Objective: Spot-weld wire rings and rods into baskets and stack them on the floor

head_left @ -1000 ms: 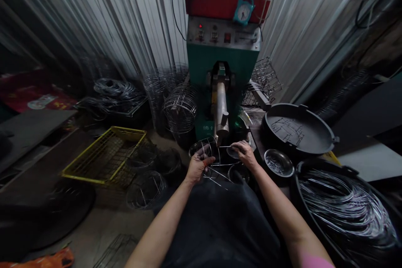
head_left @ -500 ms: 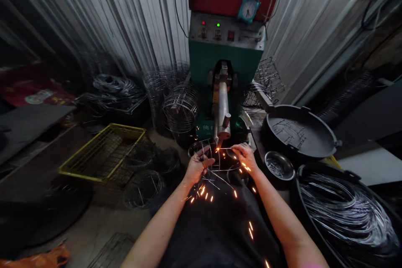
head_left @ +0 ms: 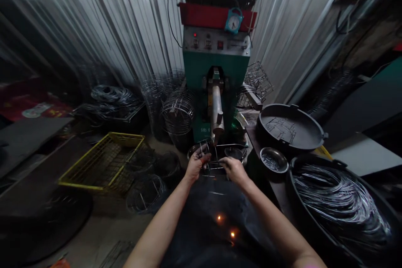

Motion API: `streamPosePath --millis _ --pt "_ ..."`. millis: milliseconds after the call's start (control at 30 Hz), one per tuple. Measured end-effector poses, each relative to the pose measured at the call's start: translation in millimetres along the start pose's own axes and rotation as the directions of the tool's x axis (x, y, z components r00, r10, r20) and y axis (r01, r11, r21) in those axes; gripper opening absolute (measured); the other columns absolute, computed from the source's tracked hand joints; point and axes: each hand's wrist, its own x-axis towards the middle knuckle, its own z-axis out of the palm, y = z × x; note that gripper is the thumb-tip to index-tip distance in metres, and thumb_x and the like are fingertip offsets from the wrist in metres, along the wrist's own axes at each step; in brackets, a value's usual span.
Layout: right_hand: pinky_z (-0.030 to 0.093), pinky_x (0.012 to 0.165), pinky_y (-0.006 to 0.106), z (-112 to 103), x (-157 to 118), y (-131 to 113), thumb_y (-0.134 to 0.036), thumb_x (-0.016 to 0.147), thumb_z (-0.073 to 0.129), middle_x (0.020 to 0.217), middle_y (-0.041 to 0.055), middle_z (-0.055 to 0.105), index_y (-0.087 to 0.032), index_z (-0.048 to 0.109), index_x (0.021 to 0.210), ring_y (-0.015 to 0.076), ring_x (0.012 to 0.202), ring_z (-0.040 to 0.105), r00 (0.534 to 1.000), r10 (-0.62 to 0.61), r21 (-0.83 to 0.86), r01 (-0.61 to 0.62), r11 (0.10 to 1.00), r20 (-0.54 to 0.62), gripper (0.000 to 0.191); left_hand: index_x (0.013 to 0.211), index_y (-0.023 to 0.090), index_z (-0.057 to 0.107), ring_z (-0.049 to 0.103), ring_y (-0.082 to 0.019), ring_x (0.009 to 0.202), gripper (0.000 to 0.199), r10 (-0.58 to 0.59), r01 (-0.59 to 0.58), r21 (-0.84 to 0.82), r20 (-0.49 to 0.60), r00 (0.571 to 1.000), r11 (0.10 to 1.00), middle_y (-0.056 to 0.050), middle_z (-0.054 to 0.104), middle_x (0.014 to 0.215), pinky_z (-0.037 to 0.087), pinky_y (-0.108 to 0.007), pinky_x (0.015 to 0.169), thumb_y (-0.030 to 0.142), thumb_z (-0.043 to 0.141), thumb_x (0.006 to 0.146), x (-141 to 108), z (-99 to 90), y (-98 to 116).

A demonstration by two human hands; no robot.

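Observation:
My left hand [head_left: 195,164] is closed on the left side of a small wire frame [head_left: 212,162] made of thin metal rods. My right hand [head_left: 235,169] pinches at the frame's right side, fingertips together on a rod. Just above the frame is the tip of the spot welder's cylindrical electrode arm [head_left: 217,109], which points down toward me. The green spot welder [head_left: 216,60] stands straight ahead. Two glowing sparks [head_left: 232,234] show against the dark apron [head_left: 204,213] over my lap.
To the right are a round black pan [head_left: 322,134] with wire pieces, a metal bowl [head_left: 274,150] of short rods and a tub [head_left: 292,184] of curved wires. At left lie a yellow-rimmed wire basket [head_left: 84,187] and round wire baskets [head_left: 146,192]. A blue clock [head_left: 234,21] hangs on the welder.
The spray of sparks at the electrode has died down to a few glowing spots. My right hand has come lower and nearer the frame. The welder's green light has gone out.

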Motion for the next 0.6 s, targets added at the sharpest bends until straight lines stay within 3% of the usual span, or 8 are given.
streamPosePath --millis 100,233,600 --pt "0.045 0.069 0.03 -16.3 10.3 20.8 -0.028 0.079 0.053 0.08 0.0047 0.06 -0.024 0.064 0.081 0.018 0.076 0.056 0.988 -0.022 -0.042 0.016 0.999 -0.151 0.011 0.114 0.017 0.053 0.043 -0.004 0.045 0.061 0.024 -0.024 -0.02 -0.006 1.0 0.999 0.006 0.049 0.058 0.026 -0.015 0.034 0.032 0.072 0.058 -0.8 -1.0 3.5" --pt "0.043 0.078 0.035 -28.6 17.3 38.2 -0.029 0.077 0.056 0.09 0.0057 0.057 -0.024 0.065 0.078 0.0203 0.088 0.051 0.972 -0.053 -0.039 0.045 0.998 -0.231 0.01 0.111 0.018 0.055 0.045 -0.004 0.047 0.061 0.037 -0.039 -0.035 -0.044 0.998 0.999 0.007 0.044 0.056 0.024 -0.015 0.035 0.029 0.074 0.054 -2.9 -0.1 5.8" --pt "0.038 0.088 0.038 -26.7 29.1 52.1 -0.024 0.077 0.055 0.103 0.0063 0.055 -0.024 0.065 0.081 0.0215 0.103 0.044 0.989 -0.049 0.034 0.054 0.998 -0.14 0.01 0.1 0.017 0.057 0.034 -0.001 0.036 0.05 -0.001 -0.003 -0.046 -0.083 0.997 0.999 0.009 0.042 0.051 0.021 -0.015 0.033 0.03 0.074 0.055 0.2 6.6 7.0"
